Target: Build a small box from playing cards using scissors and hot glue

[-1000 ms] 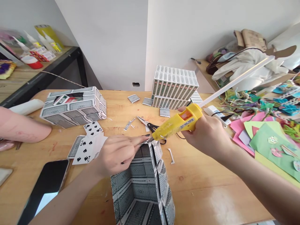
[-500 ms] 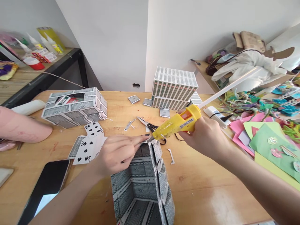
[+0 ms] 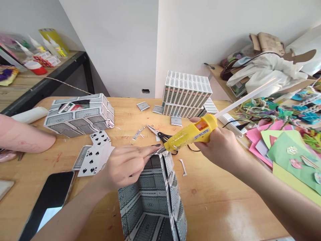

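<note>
My right hand (image 3: 217, 142) is wrapped round a yellow hot glue gun (image 3: 190, 134), and a long clear glue stick (image 3: 244, 97) sticks out of its back. The gun's nozzle touches the top far edge of an open box made of playing cards (image 3: 152, 197). My left hand (image 3: 127, 164) pinches that same edge just left of the nozzle, index finger stretched along it. The box stands near the table's front, with grey patterned card backs on its walls. Black-handled scissors (image 3: 163, 134) lie behind the nozzle, partly hidden by the gun.
A second card box (image 3: 80, 115) stands at the back left. Stacked card packs (image 3: 187, 95) stand by the wall. Loose playing cards (image 3: 91, 162) and a phone (image 3: 50, 197) lie left. At right are a power strip (image 3: 232, 124) and coloured papers (image 3: 293, 157). Paper scraps (image 3: 184, 167) dot the table.
The glue gun has shifted very slightly right and its glue stick has tipped a little lower. My left hand and the card box have hardly moved.
</note>
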Demonstrator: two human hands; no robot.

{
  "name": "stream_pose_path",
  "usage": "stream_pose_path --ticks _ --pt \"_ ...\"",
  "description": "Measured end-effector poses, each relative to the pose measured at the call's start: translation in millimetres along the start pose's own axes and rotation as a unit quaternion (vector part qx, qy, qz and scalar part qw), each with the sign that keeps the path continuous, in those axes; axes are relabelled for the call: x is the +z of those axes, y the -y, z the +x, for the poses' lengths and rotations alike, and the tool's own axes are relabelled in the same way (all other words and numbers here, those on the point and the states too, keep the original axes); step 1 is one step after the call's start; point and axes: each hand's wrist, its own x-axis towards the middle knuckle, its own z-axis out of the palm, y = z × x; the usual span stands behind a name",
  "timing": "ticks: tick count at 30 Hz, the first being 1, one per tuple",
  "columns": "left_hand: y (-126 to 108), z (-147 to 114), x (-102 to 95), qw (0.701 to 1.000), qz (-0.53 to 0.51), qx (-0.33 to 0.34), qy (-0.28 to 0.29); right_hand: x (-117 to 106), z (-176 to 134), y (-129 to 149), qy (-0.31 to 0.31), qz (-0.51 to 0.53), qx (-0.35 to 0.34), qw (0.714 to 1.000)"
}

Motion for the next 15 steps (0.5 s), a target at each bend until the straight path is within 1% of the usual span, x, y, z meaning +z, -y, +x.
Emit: stream_pose_path --ticks 3,10,15 --pt "-0.4 0.3 -0.3 1.0 -0.002 -0.002 -0.002 -0.7 -1.5 1.0 -0.001 0.007 0.001 1.0" --pt "-0.3 1.6 -0.8 1.0 0.001 0.009 -0.001 -2.8 -5.0 4.2 0.015 0.007 0.041 0.999" --pt "-0.2 -0.5 -0.7 1.0 0.002 0.003 0.003 -0.9 -7.1 3.2 -0.003 0.007 0.037 0.999"
